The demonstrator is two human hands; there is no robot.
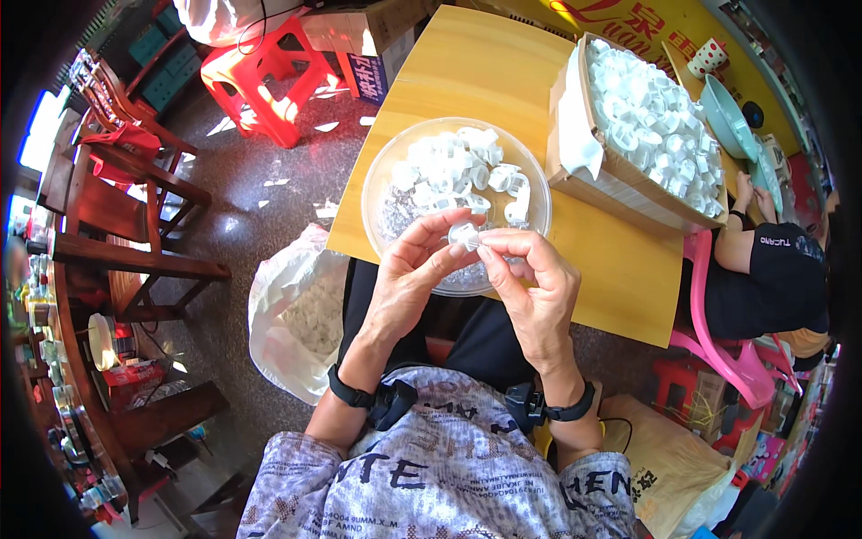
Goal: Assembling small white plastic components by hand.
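Observation:
In front of my chest, my left hand (415, 265) pinches a small clear-white plastic part (465, 236) between thumb and fingers. Thumb and forefinger of my right hand (537, 292) close on the part's right edge; whether something tiny sits between them is too small to tell. Both hands are over the near rim of a round clear plastic tub (544, 193). White plastic pieces (456, 162) are heaped in its far half, and small transparent bits (401, 216) lie at its left. My fingers hide part of the tub's near side.
The tub stands on a yellow wooden table (620, 278). An open carton (628, 190) full of white plastic pieces (648, 112) is at right. A white sack (269, 332) stands left on the floor, with a red stool (260, 81) beyond. Far right, another person's hands (759, 199) are near a pale green basin (729, 121).

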